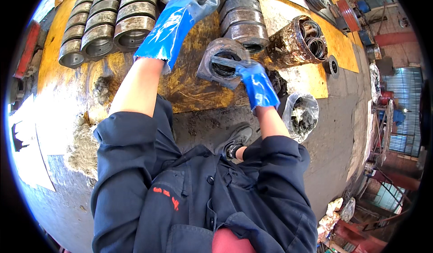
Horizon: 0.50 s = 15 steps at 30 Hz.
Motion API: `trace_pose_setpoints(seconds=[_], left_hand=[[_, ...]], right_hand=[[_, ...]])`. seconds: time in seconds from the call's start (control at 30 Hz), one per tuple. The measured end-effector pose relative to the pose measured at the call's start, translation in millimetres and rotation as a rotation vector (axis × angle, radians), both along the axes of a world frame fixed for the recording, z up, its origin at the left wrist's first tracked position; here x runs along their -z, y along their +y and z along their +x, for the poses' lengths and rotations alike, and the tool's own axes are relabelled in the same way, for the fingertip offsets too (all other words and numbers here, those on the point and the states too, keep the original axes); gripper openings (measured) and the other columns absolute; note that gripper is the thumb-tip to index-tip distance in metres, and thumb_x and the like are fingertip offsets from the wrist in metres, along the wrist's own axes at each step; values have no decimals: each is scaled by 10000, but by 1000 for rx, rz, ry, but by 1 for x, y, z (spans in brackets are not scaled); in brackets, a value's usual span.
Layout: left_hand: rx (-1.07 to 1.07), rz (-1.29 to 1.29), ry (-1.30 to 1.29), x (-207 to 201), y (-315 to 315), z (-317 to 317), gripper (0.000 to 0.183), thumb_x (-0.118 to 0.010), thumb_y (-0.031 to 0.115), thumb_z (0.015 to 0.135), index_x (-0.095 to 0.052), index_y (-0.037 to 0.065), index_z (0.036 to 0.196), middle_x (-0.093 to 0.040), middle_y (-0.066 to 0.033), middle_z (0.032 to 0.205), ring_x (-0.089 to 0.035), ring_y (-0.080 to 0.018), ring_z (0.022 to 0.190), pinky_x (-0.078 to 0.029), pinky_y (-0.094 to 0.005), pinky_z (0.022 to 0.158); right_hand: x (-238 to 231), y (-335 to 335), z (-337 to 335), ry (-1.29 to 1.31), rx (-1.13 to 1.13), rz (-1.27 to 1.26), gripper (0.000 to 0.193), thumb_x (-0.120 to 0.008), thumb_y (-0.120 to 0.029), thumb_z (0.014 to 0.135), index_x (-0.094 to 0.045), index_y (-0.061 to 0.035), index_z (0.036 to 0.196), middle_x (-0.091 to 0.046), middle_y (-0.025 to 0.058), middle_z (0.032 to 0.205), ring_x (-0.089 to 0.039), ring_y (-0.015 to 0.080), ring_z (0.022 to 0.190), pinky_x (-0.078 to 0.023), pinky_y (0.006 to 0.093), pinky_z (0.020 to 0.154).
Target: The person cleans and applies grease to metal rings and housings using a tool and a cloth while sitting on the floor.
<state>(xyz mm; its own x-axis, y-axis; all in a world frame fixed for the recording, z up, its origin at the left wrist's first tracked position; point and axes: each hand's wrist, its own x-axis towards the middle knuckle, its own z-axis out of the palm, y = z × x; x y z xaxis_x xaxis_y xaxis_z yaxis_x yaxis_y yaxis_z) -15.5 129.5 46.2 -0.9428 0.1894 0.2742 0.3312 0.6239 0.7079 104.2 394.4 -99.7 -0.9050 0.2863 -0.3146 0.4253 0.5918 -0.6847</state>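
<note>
On yellow board (pixel 288 25), right hand (pixel 255 81) in bearing housing (pixel 221 61)

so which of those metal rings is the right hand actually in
The square-flanged ring standing alone mid-board; the right hand's fingers reach into its bore. The other rings lie in rows, none near that hand.

Blue gloves on left hand (pixel 180 18) and right hand (pixel 255 81). Grey-brown, rust-mottled housing (pixel 221 61). Dull grey steel rings (pixel 103 18) toward far left corner of yellow-orange, grime-stained mat (pixel 189 86). Navy sleeves (pixel 126 163) with small red marks.
</note>
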Motion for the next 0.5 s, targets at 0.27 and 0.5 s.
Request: trace_pose_setpoints(seconds=[0.27,0.5], left_hand=[[-18,-67,46,19,-2,-4,566,-592,514,882,-603,83,1249,-644,-172,1186,-641,-275,1080,-486,-363,946],[54,-54,6,-7,9,15,544,-561,500,887,-607,91,1242,-652,-157,1170,-638,-269,1068,-478,-358,948]], right_hand=[[-31,4,19,-116,27,-36,229,-676,-83,858,-691,-32,1080,-721,75,816,-542,67,542,-433,232,483],[-33,50,12,46,178,-310,206,-616,36,814,-693,-5,1001,-712,93,827,-634,114,618,-453,238,496]])
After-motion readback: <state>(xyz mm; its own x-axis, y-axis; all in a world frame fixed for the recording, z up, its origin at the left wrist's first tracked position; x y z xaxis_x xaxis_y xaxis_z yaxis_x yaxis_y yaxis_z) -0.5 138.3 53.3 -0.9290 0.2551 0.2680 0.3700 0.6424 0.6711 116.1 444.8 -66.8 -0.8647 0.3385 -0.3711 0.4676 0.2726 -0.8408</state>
